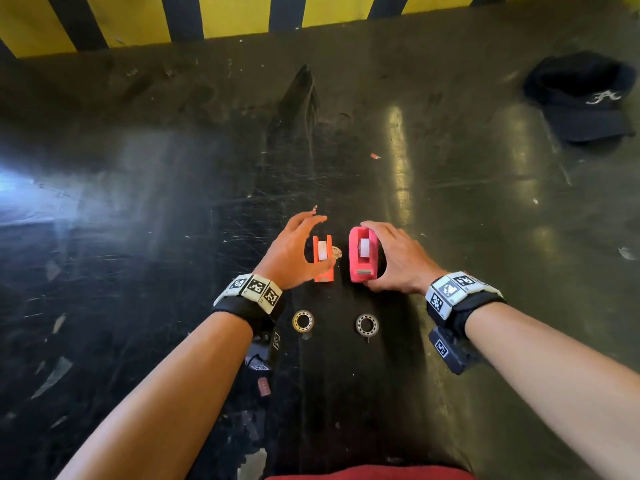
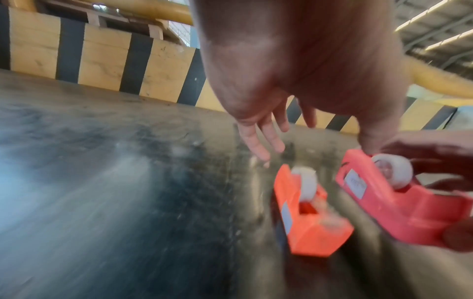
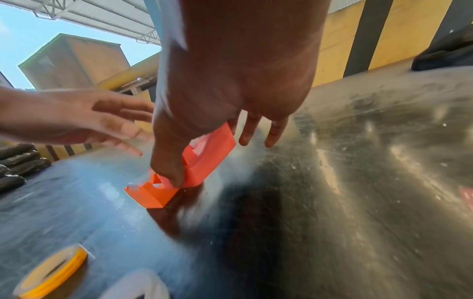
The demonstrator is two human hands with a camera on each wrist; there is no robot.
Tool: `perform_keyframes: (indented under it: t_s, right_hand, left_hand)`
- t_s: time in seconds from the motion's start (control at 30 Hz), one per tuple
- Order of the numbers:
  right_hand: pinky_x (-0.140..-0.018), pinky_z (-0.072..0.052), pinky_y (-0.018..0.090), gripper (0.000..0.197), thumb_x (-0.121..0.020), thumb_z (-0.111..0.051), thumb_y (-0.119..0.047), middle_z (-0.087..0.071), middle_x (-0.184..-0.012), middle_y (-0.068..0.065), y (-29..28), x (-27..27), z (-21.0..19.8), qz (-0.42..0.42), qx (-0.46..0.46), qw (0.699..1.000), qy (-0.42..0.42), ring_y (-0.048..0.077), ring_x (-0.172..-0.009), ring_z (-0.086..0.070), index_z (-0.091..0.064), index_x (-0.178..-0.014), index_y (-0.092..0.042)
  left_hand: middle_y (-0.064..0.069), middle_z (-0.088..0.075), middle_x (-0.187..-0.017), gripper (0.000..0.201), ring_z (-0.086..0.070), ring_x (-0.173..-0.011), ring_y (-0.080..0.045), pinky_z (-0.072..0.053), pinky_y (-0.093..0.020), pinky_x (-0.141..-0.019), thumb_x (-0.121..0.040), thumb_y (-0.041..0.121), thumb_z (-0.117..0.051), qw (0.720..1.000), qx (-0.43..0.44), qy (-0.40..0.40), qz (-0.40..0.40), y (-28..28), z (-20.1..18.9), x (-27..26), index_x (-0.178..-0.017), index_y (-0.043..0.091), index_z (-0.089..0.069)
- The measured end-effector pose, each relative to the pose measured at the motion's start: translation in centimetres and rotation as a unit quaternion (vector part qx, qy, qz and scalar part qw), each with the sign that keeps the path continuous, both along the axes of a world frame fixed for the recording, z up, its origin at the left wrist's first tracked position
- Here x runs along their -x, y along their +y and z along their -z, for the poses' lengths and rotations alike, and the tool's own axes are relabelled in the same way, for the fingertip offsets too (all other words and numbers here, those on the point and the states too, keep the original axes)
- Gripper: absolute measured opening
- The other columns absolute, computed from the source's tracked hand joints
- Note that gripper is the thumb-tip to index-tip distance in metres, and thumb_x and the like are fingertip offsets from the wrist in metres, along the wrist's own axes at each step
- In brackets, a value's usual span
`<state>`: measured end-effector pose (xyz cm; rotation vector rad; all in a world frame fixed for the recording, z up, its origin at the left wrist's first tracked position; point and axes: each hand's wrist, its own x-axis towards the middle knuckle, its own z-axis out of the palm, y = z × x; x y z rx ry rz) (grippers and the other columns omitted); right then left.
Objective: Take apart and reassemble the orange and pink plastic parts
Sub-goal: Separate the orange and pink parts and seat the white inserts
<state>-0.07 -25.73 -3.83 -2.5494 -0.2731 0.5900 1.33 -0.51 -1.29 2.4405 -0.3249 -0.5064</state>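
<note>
At frame centre stand two dispensers side by side, apart: the orange dispenser left, the pink dispenser right, each holding a white roll.

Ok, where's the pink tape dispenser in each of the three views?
Head: pink tape dispenser at centre, gripped by the right hand.
Left wrist: right side, beside the orange dispenser.
Right wrist: centre, mostly behind the thumb.
Shared landmark: the yellow-and-black striped wall beyond the table.

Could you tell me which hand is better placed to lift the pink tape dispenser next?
The right hand: it already grips the pink tape dispenser, while the left hand hovers open beside the orange dispenser.
</note>
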Motion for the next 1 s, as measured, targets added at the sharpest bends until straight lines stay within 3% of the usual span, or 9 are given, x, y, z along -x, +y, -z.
perform_keyframes:
  t_s: [0.07, 0.13, 0.23, 0.37, 0.53, 0.63, 0.7, 0.83, 1.0]
  right_hand:
    - [-0.112, -0.044, 0.053, 0.122, -0.055, -0.092, -0.048, -0.04, -0.157, -0.003, 0.0, 0.3, -1.1, 0.002, -0.02, 1.0, -0.015, 0.028, -0.138, -0.046, -0.026, -0.157, -0.033]
    - [-0.113, -0.043, 0.049, 0.122, -0.055, -0.093, -0.046, -0.041, -0.156, -0.004, 0.1, 0.7, -2.3, 0.003, -0.043, 0.999, -0.028, 0.027, -0.137, -0.045, -0.028, -0.157, -0.032]
    - [-0.114, -0.042, 0.045, 0.12, -0.055, -0.092, -0.047, -0.043, -0.154, -0.002, 0.4, 1.5, -3.9, -0.002, -0.071, 0.996, -0.057, 0.027, -0.135, -0.046, -0.032, -0.157, -0.028]
    - [-0.112, -0.044, 0.045, 0.123, -0.049, -0.081, -0.061, -0.046, -0.151, -0.001, 0.9, 2.9, -5.3, -0.011, -0.078, 0.994, -0.075, 0.027, -0.132, -0.049, -0.033, -0.157, -0.027]
    - [-0.113, -0.042, 0.044, 0.121, -0.056, -0.094, -0.046, -0.045, -0.153, 0.0, 0.9, 4.2, -5.7, -0.015, -0.066, 0.995, -0.071, 0.027, -0.132, -0.048, -0.032, -0.159, -0.026]
    - [-0.113, -0.042, 0.043, 0.121, -0.058, -0.096, -0.043, -0.044, -0.154, -0.003, 0.8, 4.5, -5.5, -0.015, -0.053, 0.996, -0.064, 0.025, -0.132, -0.047, -0.031, -0.159, -0.028]
    - [-0.113, -0.043, 0.043, 0.12, -0.059, -0.097, -0.042, -0.043, -0.155, -0.004, 0.7, 4.3, -5.4, -0.016, -0.042, 0.998, -0.054, 0.024, -0.134, -0.046, -0.03, -0.159, -0.03]
    - [-0.112, -0.045, 0.048, 0.12, -0.056, -0.097, -0.043, -0.044, -0.154, -0.006, 0.2, 3.1, -4.5, -0.007, -0.021, 0.999, -0.039, 0.025, -0.136, -0.046, -0.03, -0.155, -0.033]
    - [-0.112, -0.045, 0.045, 0.121, -0.054, -0.097, -0.042, -0.046, -0.154, -0.003, -0.3, 0.6, -2.5, -0.002, 0.019, 1.0, -0.014, 0.028, -0.135, -0.05, -0.031, -0.155, -0.031]
  left_hand:
    - [-0.003, -0.049, -0.152, 0.058, -0.059, -0.128, -0.021, -0.052, -0.041, -0.108, -0.081, 0.038, -0.084, 0.998, 0.014, -0.065, 0.006, -1.0, -2.2, -0.2, -0.133, 0.024, -0.066]
    - [-0.001, -0.056, -0.142, 0.044, -0.057, -0.126, -0.02, -0.048, -0.033, -0.104, -0.082, 0.037, -0.084, 0.995, 0.008, -0.091, 0.035, -2.3, -4.0, -0.2, -0.122, 0.024, -0.074]
    - [-0.001, -0.056, -0.139, 0.05, -0.05, -0.127, -0.021, -0.036, -0.023, -0.1, -0.081, 0.037, -0.084, 0.991, -0.029, -0.092, 0.087, -3.8, -5.6, 0.6, -0.128, 0.025, -0.072]
    - [0.0, -0.051, -0.138, 0.052, -0.045, -0.127, -0.022, -0.041, -0.031, -0.107, -0.083, 0.038, -0.082, 0.988, -0.058, -0.105, 0.096, -4.1, -6.6, 2.1, -0.132, 0.026, -0.069]
    - [0.0, -0.051, -0.139, 0.049, -0.046, -0.128, -0.021, -0.034, -0.025, -0.105, -0.084, 0.039, -0.081, 0.989, -0.045, -0.107, 0.093, -3.8, -6.8, 3.4, -0.129, 0.023, -0.07]
    - [0.001, -0.064, -0.133, 0.046, -0.058, -0.122, -0.017, -0.043, -0.029, -0.108, -0.085, 0.037, -0.08, 0.99, -0.032, -0.106, 0.091, -3.6, -7.4, 3.6, -0.127, 0.021, -0.07]
    - [0.001, -0.074, -0.121, 0.045, -0.067, -0.11, -0.014, -0.05, -0.026, -0.1, -0.085, 0.03, -0.08, 0.992, -0.009, -0.095, 0.08, -3.4, -7.8, 3.6, -0.127, 0.018, -0.071]
    - [0.009, -0.077, -0.104, 0.04, -0.07, -0.097, -0.005, -0.043, -0.003, -0.082, -0.084, 0.025, -0.083, 0.994, 0.039, -0.087, 0.062, -2.6, -7.6, 3.1, -0.122, 0.02, -0.073]
    - [0.011, -0.073, -0.105, 0.047, -0.069, -0.096, -0.005, -0.048, -0.01, -0.079, -0.08, 0.03, -0.089, 0.995, 0.066, -0.07, 0.025, -1.4, -6.0, 2.2, -0.12, 0.024, -0.065]
